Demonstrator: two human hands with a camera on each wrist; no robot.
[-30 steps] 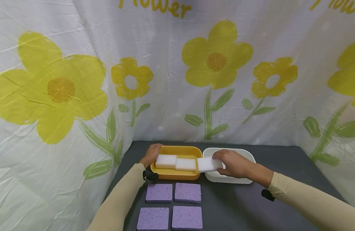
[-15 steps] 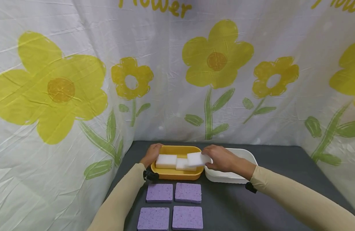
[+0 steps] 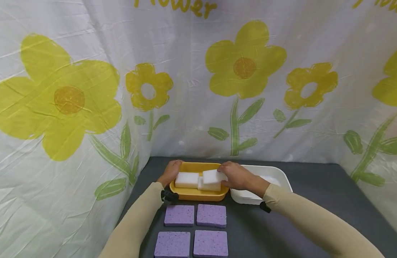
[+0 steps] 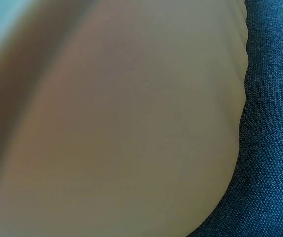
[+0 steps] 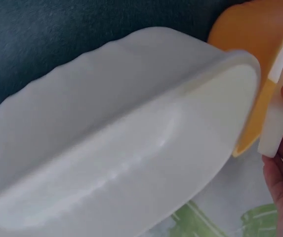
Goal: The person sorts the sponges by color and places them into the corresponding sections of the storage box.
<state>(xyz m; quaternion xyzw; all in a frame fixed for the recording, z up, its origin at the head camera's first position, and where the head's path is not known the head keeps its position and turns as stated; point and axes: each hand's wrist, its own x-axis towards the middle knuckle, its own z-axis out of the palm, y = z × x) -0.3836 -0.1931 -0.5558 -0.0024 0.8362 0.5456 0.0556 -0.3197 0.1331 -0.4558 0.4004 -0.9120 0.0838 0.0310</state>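
In the head view my right hand [image 3: 238, 176] pinches a white sponge block [image 3: 212, 176] by its right end, over the right part of a yellow tub [image 3: 198, 196]. The right wrist view shows the same sponge [image 5: 279, 111] between thumb and fingers, near the tub's wall [image 5: 245, 32]. Two more white sponges lie in the tub: the left sponge [image 3: 187, 180] is in plain sight, the other sponge [image 3: 203, 187] partly covered by the held one. My left hand [image 3: 170, 172] grips the tub's left end; its fingertips are partly hidden. Only blurred sleeve [image 4: 131, 123] and dark cloth fill most of the left wrist view.
Right of the yellow tub stands a white tub [image 3: 272, 175], close beside it. Several purple sponges lie in two rows on the dark table in front, one of them a purple sponge [image 3: 211, 215]. A flower-printed curtain [image 3: 192, 125] hangs behind and at both sides.
My right hand has carried the white sponge leftward from the white tub's left edge to over the sponge in the yellow tub. The left hand has stayed on the tub's end.
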